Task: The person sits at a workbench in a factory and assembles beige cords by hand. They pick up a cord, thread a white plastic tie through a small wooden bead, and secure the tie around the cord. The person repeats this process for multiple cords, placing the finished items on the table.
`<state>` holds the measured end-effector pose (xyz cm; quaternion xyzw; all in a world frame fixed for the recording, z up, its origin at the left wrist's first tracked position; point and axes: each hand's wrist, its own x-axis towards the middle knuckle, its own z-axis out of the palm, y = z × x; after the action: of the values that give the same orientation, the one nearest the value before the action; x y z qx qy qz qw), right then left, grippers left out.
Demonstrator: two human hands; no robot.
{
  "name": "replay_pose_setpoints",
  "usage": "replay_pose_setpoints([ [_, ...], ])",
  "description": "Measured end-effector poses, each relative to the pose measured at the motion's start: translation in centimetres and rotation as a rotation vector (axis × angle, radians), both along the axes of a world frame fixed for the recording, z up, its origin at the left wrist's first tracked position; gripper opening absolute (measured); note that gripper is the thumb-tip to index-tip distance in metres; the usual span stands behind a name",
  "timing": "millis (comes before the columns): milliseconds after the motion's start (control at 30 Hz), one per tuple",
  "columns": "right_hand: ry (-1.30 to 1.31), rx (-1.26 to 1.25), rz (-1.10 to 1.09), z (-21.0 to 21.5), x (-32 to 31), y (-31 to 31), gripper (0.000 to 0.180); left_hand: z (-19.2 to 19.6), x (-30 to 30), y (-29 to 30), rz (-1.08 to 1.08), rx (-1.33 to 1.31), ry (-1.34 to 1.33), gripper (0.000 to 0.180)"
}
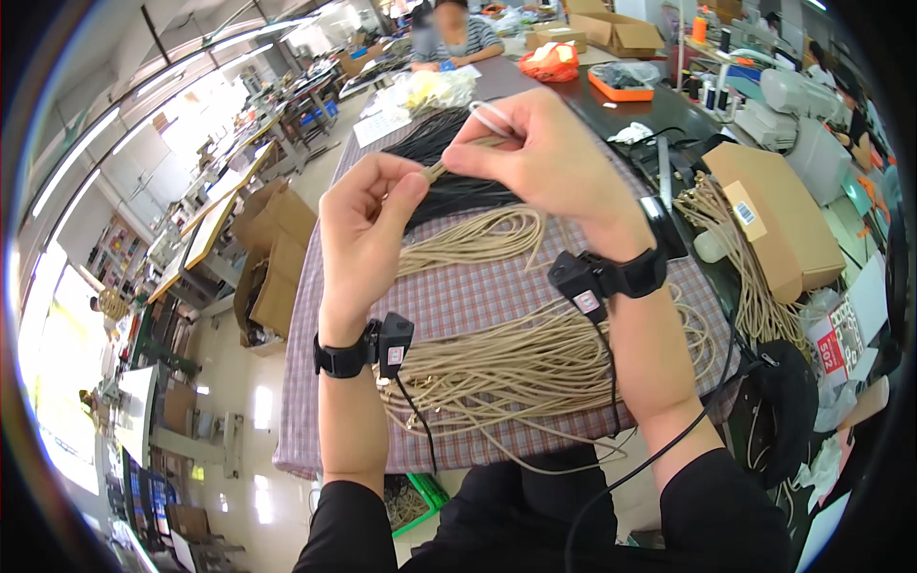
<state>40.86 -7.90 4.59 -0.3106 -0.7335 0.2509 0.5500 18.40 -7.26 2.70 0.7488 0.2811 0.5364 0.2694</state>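
Both my hands are raised over the table, pinching a thin beige cord (436,173) between them. My left hand (361,229) grips it between thumb and forefinger. Just to the right and a little higher, my right hand (564,162) closes on the same cord, and a pale loop stands up by its fingers. Below them lies a folded bundle of beige cords (478,239). A larger spread of beige cords (497,368), some with small metallic ends, lies nearer to me. Black cords (458,202) lie behind my hands, partly hidden by them.
A checked cloth (315,401) covers the table. Open cardboard boxes (277,248) stand at left. To the right are hanging beige cords (750,277), a carton (793,220) and a sewing machine (798,100). Clear plastic bags (425,91) lie farther back, before a seated person (463,43).
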Motion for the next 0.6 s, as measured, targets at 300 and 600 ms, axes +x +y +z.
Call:
replay_pose_setpoints([
  [300,-0.259,0.175,0.014,-0.8,0.8,0.4,0.028,-1.8,-5.3,-2.7,0.164,0.086,0.077,0.01],
  [600,-0.418,-0.07,-0.188,-1.4,6.6,-3.2,0.022,-9.5,-14.5,-6.5,0.155,-0.363,0.328,0.013],
])
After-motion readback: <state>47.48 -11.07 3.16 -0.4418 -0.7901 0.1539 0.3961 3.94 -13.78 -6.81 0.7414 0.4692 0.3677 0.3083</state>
